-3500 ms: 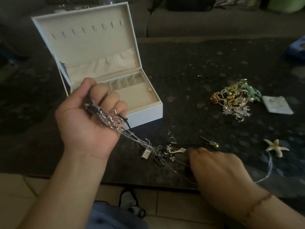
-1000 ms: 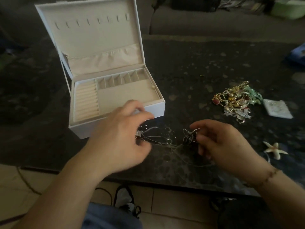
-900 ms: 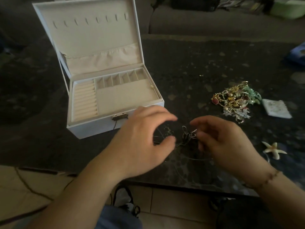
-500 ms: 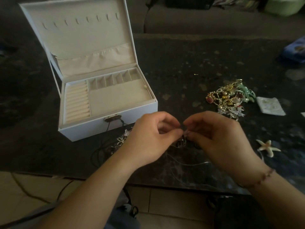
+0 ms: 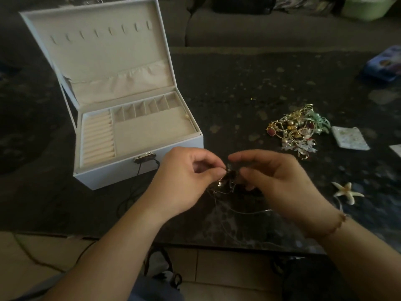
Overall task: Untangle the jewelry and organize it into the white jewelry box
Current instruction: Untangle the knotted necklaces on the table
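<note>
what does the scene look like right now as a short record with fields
left hand: pinches the tangled chains
right hand: pinches the same tangle from the other side
tangle: held just above the dark table, thin strands trailing down onto it
jewelry box: open, lid up, left of the hands
jewelry pile: on the table, right of the box
starfish piece: near the right wrist

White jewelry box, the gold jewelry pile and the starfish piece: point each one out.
white jewelry box [image 5: 173, 152]: head view, on its front wall, right of the clasp.
gold jewelry pile [image 5: 296, 130]: head view, on the middle of the heap.
starfish piece [image 5: 347, 191]: head view, on its centre.
</note>
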The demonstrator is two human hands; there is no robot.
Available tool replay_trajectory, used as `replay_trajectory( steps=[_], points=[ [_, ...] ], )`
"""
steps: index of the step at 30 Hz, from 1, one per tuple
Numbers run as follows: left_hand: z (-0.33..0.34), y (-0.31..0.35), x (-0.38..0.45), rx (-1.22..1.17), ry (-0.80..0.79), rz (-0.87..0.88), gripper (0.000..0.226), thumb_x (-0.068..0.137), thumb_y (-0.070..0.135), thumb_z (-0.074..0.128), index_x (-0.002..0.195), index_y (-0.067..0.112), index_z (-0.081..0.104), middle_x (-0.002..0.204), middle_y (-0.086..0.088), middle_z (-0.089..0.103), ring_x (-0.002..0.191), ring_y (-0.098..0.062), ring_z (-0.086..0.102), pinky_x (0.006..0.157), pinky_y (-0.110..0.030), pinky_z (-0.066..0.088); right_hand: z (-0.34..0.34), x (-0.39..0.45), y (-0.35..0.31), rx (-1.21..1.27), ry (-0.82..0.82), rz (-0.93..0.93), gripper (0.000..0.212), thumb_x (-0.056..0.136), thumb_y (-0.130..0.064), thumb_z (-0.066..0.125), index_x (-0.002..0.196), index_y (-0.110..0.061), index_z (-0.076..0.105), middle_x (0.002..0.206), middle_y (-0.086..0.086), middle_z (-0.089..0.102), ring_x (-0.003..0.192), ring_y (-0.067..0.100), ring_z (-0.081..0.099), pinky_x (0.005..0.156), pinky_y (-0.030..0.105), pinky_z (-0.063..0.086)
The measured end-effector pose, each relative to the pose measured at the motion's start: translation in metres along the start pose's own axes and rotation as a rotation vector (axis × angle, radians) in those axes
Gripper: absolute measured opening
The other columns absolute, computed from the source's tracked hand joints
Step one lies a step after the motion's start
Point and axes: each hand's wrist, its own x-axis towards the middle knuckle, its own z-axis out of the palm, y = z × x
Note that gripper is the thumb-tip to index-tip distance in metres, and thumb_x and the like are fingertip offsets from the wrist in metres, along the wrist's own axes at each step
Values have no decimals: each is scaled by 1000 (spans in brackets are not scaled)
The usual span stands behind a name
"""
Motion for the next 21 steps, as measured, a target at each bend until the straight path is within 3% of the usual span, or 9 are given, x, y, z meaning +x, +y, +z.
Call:
replay_trajectory(
  steps=[4, 6, 10, 16, 21],
  points=[
    [1, -4, 2, -24, -8, -36, 21, 87, 10, 73, 78, 29, 71, 73, 7, 74, 72, -10, 72, 78, -37, 60, 6, 4, 4, -38, -127, -2, 32, 93, -3, 59, 108, -29, 68, 83, -8, 74, 72, 11, 69, 62, 25, 56],
    [1, -6, 2, -39, -22, -40, 21, 88, 8, 72, 80, 27, 71, 75, 5, 74, 73, -12, 72, 77, -37, 59, 6, 6, 6, 12, -123, 19, 32, 88, -1, 65, 109, -25, 69, 90, -9, 75, 75, 7, 69, 62, 16, 53],
    [0, -8, 1, -97, -43, -69, 19, 91, 4, 66, 84, 22, 69, 77, 0, 74, 73, -16, 72, 71, -31, 54, 4, 8, 10, 59, -31, 49, 26, 80, -5, 75, 98, -24, 71, 85, -5, 75, 74, 7, 71, 65, 18, 57],
    [3, -2, 1, -295, -19, -140, 20, 103, 6, 45, 92, 17, 56, 86, -10, 74, 76, -22, 73, 69, -30, 54, 4, 7, 11, -82, 16, -5, 10, 82, -17, 75, 80, -26, 74, 72, -7, 72, 65, 2, 66, 60, 12, 50],
    [2, 2, 1, -486, -15, -219, 18, 105, 10, 41, 93, 12, 54, 87, -12, 74, 75, -22, 73, 66, -27, 56, 12, 3, 11, -279, 30, -134, 15, 86, -18, 70, 86, -32, 65, 84, -14, 63, 80, -7, 59, 68, 8, 47]
  ],
)
